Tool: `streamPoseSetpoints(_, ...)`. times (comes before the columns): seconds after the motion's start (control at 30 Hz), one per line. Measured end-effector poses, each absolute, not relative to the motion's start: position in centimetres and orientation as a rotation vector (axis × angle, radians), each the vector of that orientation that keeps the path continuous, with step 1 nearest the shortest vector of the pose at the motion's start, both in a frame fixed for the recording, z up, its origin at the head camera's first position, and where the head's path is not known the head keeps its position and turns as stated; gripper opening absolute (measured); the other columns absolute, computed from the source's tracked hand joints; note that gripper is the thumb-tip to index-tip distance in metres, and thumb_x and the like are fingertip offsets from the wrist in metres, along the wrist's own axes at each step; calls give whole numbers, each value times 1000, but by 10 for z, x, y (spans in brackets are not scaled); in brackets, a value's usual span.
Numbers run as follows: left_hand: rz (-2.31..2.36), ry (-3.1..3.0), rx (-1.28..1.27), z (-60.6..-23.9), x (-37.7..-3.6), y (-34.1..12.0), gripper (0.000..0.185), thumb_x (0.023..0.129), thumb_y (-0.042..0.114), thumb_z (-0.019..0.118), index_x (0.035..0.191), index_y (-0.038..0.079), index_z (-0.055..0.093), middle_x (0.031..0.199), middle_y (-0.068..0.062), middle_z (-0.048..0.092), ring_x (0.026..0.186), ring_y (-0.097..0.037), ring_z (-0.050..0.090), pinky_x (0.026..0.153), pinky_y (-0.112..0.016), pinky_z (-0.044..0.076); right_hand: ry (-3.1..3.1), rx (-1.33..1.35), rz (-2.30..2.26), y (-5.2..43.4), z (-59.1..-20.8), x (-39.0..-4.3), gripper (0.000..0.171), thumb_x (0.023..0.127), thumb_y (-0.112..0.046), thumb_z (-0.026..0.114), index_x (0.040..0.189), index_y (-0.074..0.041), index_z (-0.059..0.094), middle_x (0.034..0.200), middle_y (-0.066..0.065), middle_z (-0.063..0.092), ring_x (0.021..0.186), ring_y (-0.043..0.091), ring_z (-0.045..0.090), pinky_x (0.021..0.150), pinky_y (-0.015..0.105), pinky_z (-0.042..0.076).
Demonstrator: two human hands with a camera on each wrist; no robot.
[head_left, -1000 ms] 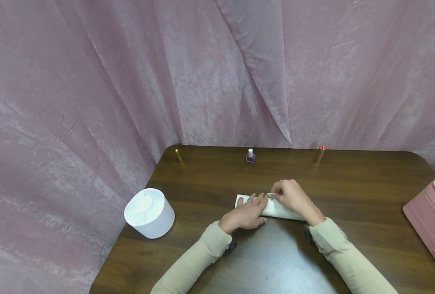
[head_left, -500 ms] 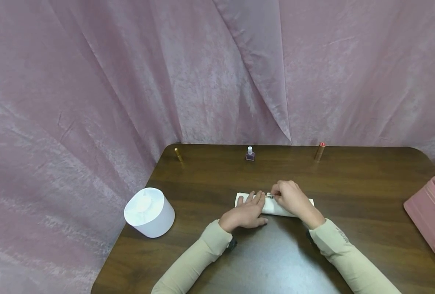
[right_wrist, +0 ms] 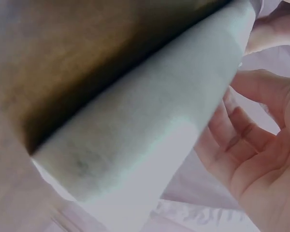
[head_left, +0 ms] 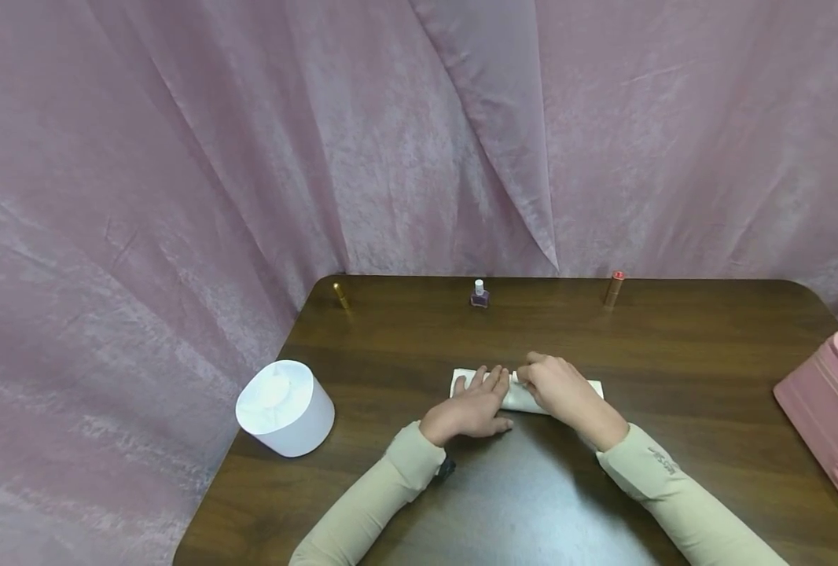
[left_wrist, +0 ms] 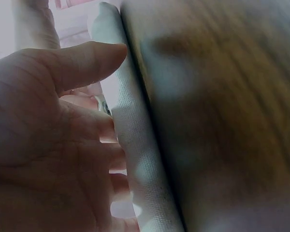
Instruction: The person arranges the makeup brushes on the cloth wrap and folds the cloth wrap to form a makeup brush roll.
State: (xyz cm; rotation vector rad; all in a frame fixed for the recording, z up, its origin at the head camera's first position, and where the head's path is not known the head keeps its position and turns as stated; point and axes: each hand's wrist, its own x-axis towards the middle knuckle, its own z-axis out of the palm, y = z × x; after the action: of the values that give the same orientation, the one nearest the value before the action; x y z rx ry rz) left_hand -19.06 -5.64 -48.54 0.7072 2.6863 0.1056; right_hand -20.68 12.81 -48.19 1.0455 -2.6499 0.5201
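A long, flattened white cloth bundle lies crosswise on the table, its woven texture plain in the left wrist view. My left hand rests on its left half with straight, spread fingers; the thumb lies along the near edge. At the middle of the far edge, my right hand has curled fingers and pinches a small white piece there. The fingertips hide most of that piece. From the right wrist, the cloth bundle looks thick and rounded along the near side, with the right hand beyond it.
Along the back of the brown table stand a gold tube, a purple nail polish bottle and a red-topped tube. A white round container stands left; a pink case stands right. Pink curtain hangs behind.
The right hand has turned slightly and its fingers now cover the small printed piece that showed at the far edge. My left hand keeps its place on the cloth.
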Motion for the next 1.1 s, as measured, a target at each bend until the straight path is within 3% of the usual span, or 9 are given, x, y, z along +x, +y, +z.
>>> streamPoseSetpoints(0.27, 124, 2683, 697, -486, -190, -58, 83, 100, 45, 60, 162, 6, 19, 168, -11, 17, 153, -32, 15, 117, -58, 20, -2629, 1115, 323, 121, -479, -207, 14, 80, 5, 73, 77, -8, 71, 75, 2, 52, 53, 23, 56, 46, 38, 48)
streamPoseSetpoints(0.73, 106, 2652, 715, -486, -193, -56, 86, 100, 46, 60, 163, 8, 17, 168, -10, 15, 154, -31, 12, 118, -57, 18, -2551, 1190, 167, 126, -486, -206, 10, 82, -1, 71, 78, -11, 72, 79, 2, 51, 56, 21, 55, 46, 35, 48)
streamPoseSetpoints(0.97, 129, 2629, 726, -486, -192, -58, 87, 99, 47, 60, 163, 8, 16, 169, -10, 14, 154, -31, 11, 118, -57, 16, -2652, 1203, 364, 133, -491, -207, 33, 78, 6, 72, 64, -16, 54, 73, -5, 40, 53, 12, 41, 46, 29, 39)
streamPoseSetpoints(1.1, 121, 2638, 728, -483, -193, -59, 86, 99, 47, 60, 163, 8, 16, 169, -9, 14, 154, -31, 12, 118, -56, 16, -2659, 1203, 392, 134, -489, -209, 28, 83, 4, 72, 70, -15, 56, 75, -4, 45, 54, 11, 44, 47, 29, 40)
